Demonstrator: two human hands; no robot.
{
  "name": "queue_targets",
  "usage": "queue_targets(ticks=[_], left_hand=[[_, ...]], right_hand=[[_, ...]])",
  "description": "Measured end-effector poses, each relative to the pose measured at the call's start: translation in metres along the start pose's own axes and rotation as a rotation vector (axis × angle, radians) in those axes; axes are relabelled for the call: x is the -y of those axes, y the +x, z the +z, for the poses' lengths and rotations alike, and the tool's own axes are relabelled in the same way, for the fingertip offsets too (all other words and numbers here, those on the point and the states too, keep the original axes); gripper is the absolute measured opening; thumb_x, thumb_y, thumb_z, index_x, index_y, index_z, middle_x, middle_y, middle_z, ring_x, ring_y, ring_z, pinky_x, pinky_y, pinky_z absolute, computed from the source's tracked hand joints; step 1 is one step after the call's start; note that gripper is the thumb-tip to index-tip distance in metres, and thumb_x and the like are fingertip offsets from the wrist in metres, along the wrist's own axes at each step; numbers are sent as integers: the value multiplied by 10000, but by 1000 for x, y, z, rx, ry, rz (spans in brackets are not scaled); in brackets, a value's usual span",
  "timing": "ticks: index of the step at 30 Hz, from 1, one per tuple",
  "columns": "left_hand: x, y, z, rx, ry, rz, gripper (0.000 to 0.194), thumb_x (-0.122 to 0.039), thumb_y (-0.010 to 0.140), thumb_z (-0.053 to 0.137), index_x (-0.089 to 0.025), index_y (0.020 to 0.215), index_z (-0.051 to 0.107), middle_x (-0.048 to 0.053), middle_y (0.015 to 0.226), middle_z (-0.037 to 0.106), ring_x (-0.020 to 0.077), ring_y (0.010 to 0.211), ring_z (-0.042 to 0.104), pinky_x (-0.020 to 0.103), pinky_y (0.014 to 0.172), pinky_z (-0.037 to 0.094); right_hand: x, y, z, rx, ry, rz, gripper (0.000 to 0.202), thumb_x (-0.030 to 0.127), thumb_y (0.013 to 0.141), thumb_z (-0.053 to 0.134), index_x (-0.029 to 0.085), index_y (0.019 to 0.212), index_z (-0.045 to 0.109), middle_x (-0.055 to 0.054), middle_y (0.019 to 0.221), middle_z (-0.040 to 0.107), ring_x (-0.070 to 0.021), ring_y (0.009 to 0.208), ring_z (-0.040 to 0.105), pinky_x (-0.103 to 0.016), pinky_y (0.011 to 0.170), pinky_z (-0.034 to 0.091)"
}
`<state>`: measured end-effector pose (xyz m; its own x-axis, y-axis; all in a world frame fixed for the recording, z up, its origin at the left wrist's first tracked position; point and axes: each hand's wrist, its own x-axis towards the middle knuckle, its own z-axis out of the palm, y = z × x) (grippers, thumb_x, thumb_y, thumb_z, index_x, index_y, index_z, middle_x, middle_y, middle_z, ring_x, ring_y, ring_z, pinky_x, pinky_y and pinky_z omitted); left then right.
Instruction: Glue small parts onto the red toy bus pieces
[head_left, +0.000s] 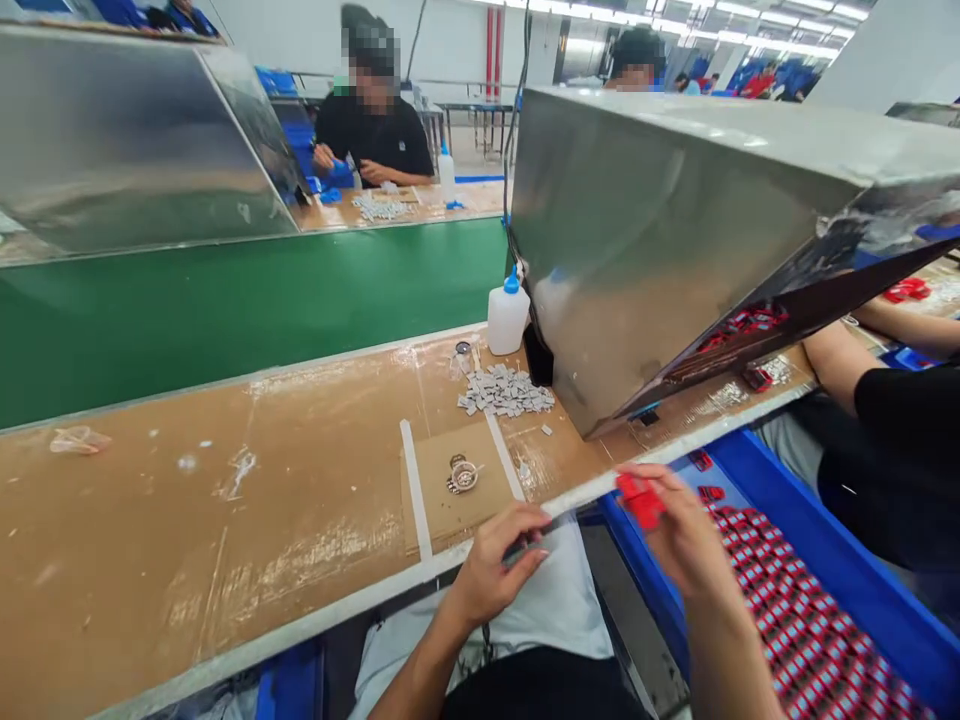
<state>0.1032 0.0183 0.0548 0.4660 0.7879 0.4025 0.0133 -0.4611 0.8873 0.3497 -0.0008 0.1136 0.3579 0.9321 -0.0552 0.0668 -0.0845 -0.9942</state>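
My right hand (686, 535) is closed on a red plastic piece (640, 500), held between thumb and fingers above the near corner of the blue tray. Motion blur hides the piece's exact shape. In front of my lap, at the table's near edge, my left hand (495, 565) has its fingers bent and the thumb apart from them; nothing shows between them. Beyond it, on a cardboard sheet (442, 520), sits a small round dish (463, 476) with tiny metal parts around it. A pile of small grey pieces (506, 390) lies farther back.
A blue tray (806, 500) at my right holds rows of red pieces (795, 590). A white squeeze bottle (508, 318) stands beside a large metal hood (660, 230). Past the green belt (247, 310) a co-worker (375, 130) sits; another person's arm (836, 365) is at right.
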Motion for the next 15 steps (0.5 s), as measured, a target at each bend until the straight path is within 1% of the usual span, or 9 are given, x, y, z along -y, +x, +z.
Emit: queue_targets(ticks=[2, 3, 4, 5, 7, 10, 13, 15], left_hand=[[-3, 1, -3, -26, 21, 59, 453, -449, 994, 600, -205, 1376, 575, 184, 1320, 636, 199, 961, 694, 314, 787, 594], [-4, 1, -6, -13, 46, 82, 502, -475, 979, 611, -219, 1408, 555, 192, 1369, 603, 231, 1071, 676, 347, 848, 593], [-6, 1, -10, 18, 69, 92, 505, -484, 976, 607, -228, 1409, 563, 187, 1368, 601, 258, 1157, 649, 389, 924, 578], [-8, 1, -14, 57, 86, 99, 474, -475, 980, 601, -233, 1387, 590, 175, 1336, 623, 268, 1185, 637, 413, 970, 561], [-12, 0, -23, 105, 124, 83, 384, -426, 999, 586, -236, 1330, 636, 155, 1279, 658, 273, 1190, 633, 439, 1008, 537], [-16, -6, -31, 102, 198, 72, 347, -402, 999, 596, -218, 1289, 646, 154, 1242, 677, 279, 1171, 641, 441, 989, 532], [-16, -13, -33, 33, 252, 82, 384, -407, 972, 646, -199, 1294, 623, 159, 1240, 673, 288, 1172, 634, 452, 992, 517], [-15, -16, -33, -48, 289, 75, 358, -353, 969, 658, -201, 1290, 614, 158, 1249, 661, 292, 1181, 626, 462, 995, 510]], right_hand=[[-14, -28, 36, 239, 308, 266, 220, 410, 795, 728, 221, 906, 743, -97, 956, 746, -213, 782, 688, -347, 699, 587], [-18, -37, 52, 326, 406, 365, 229, 402, 779, 753, 219, 916, 745, -76, 927, 736, -201, 781, 677, -329, 702, 578], [-21, -42, 66, 382, 479, 434, 237, 385, 769, 768, 218, 934, 743, -61, 918, 728, -191, 788, 670, -308, 700, 566], [-22, -45, 77, 412, 528, 480, 240, 373, 772, 765, 217, 952, 740, -53, 918, 723, -185, 801, 665, -292, 705, 556], [-23, -46, 92, 425, 571, 522, 226, 358, 785, 748, 219, 961, 730, -42, 927, 717, -175, 814, 655, -265, 700, 536], [-19, -44, 104, 423, 559, 541, 191, 350, 790, 748, 222, 928, 714, -16, 897, 695, -146, 771, 621, -224, 663, 507], [-14, -43, 115, 433, 530, 535, 225, 389, 795, 751, 229, 942, 694, -9, 885, 683, -134, 691, 584, -226, 622, 499], [-11, -43, 124, 421, 517, 517, 273, 449, 811, 740, 239, 971, 675, -23, 944, 700, -158, 735, 616, -257, 666, 530]])
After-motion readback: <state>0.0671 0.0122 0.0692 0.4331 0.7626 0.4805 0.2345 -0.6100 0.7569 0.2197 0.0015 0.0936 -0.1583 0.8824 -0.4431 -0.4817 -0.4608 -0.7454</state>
